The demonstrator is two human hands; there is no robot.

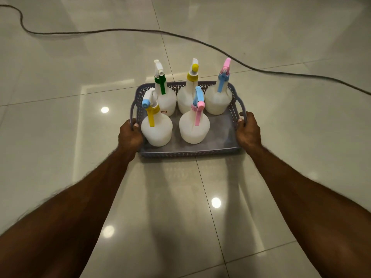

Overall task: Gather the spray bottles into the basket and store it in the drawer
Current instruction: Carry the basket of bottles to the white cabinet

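A grey perforated basket is held above the tiled floor in the middle of the view. Several white spray bottles stand upright inside it: one with a green trigger, one with a yellow top, one with a pink and blue head along the back, one with a yellow trigger and one with a pink trigger in front. My left hand grips the basket's left handle. My right hand grips its right handle.
A dark cable snakes across the glossy tile floor behind the basket, from the upper left to the right edge. Ceiling lights reflect in the tiles. No drawer is in view.
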